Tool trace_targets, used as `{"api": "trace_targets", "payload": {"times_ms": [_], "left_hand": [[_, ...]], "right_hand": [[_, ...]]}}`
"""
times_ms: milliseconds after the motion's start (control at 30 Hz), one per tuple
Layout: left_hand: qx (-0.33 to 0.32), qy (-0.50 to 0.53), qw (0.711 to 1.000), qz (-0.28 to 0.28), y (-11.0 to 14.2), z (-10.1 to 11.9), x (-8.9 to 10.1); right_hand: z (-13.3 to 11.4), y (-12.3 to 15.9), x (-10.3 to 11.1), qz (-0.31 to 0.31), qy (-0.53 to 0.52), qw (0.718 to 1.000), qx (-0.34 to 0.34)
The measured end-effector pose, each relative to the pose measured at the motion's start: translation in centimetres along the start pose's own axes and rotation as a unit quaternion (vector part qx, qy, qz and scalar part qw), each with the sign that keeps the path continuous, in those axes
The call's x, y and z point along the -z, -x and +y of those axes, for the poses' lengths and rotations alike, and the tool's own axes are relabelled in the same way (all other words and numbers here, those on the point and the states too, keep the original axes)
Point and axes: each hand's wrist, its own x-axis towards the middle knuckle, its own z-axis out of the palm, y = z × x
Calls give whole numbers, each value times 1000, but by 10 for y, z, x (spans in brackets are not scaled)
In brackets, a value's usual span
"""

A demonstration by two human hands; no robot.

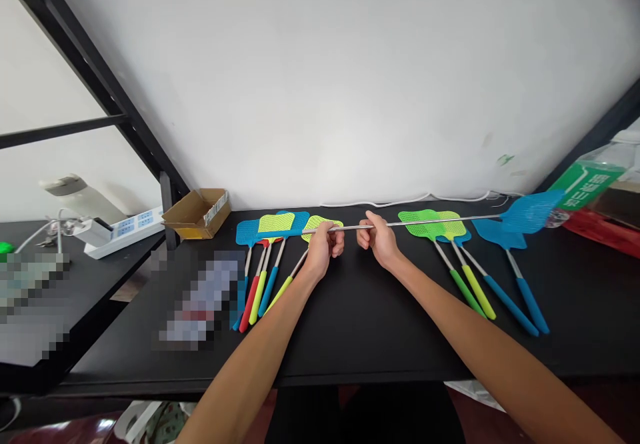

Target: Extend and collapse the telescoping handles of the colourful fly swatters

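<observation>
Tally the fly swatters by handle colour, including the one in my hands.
Blue-handled swatters: 5, counting the one held
Yellow-handled swatters: 3
Red-handled swatter: 1
Green-handled swatter: 1
Total: 10

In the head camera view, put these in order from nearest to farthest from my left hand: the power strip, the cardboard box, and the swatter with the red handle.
From your left hand:
1. Red-handled swatter, on its left, closer to the table's front edge.
2. Cardboard box, farther left, near the wall.
3. Power strip, left of the box.
</observation>
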Motion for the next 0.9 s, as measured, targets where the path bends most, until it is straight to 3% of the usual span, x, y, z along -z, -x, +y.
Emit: {"api": "trace_targets", "payload": {"times_ms": [467, 733, 900], "left_hand": [[-46, 66, 992, 100, 0, 6, -1], [-101, 81, 978, 163, 1, 13, 7], [-103, 68, 978, 169, 0, 13, 9]], "right_hand": [[-8, -5, 7, 65, -44, 997, -9], [-16, -8, 16, 116, -72, 990, 21], [-16, -11, 20, 139, -68, 987, 44]]}}
